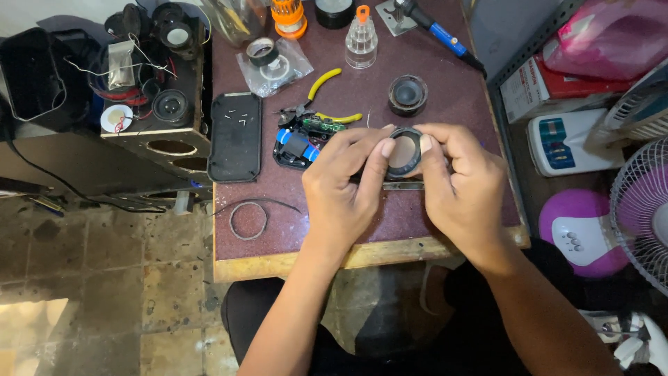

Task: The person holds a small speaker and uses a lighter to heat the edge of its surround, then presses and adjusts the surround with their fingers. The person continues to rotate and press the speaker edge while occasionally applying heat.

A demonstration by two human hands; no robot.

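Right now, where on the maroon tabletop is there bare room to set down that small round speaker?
Bare maroon tabletop lies between the thin wire ring and the left hand. The back is crowded: yellow-handled pliers, opened blue gadget, black round speaker.

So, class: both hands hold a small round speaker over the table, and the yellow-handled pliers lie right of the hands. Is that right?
Not quite. In the head view the left hand and right hand do hold the small round speaker over the table, but the yellow-handled pliers lie beyond the left hand, up and to the left.
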